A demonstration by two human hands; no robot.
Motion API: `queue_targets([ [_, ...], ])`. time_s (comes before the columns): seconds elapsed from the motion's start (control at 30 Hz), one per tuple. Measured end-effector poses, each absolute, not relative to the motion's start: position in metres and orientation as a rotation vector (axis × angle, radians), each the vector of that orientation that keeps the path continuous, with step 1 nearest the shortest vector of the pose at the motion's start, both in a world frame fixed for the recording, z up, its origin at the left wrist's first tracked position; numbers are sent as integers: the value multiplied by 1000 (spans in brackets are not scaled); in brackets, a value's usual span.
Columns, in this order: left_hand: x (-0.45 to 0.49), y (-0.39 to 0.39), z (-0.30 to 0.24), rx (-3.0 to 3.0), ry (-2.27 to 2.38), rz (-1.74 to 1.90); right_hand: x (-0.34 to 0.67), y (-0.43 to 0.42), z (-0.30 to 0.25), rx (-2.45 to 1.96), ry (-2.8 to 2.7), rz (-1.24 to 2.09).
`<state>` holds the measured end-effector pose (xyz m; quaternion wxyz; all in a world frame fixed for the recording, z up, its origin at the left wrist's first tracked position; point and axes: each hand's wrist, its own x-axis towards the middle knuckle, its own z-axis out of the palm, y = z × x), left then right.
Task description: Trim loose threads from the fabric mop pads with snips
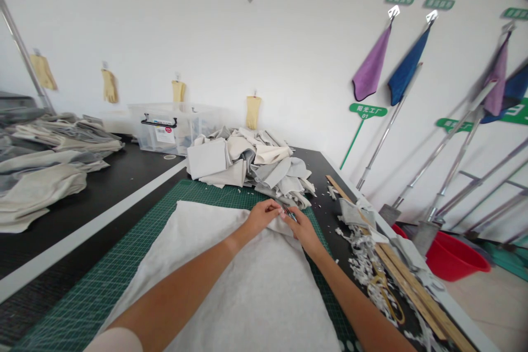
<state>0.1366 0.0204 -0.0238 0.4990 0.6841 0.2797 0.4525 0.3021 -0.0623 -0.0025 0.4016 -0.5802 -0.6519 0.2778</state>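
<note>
A pale grey-white cloth [264,291] lies spread over a green cutting mat [124,264]. At its far right corner my left hand [264,215] is closed, pinching the cloth's edge between thumb and fingers. Close beside it, my right hand [303,231] is closed around small metal snips [291,214], whose tips are near the pinched edge. The fingers hide most of the snips. That corner of the cloth is lifted and slightly folded, while the rest lies flat with soft wrinkles.
Behind the mat is a heap of fabric pieces [264,157], with a clear plastic bin [160,126] behind it. Stacked cloths [49,176] lie at left. Along the right edge are wooden rulers [406,280], gold-handled scissors [388,297] and white scraps [357,247]. A red basin [457,256] stands beyond.
</note>
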Motion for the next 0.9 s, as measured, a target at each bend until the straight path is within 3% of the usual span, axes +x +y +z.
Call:
queue_targets([
  [0.2,135,22,-19,1630,700,1110,303,-57,-5,-1516,-1583,754],
  [0.4,127,24,6,1576,789,1149,303,-59,6,-1501,-1486,1105],
  [0.53,113,25,41,1626,816,1301,307,-67,15,-1433,-1557,1342],
  [0.9,61,-1,173,1854,859,1725,295,-103,58,-1423,-1962,1485],
])
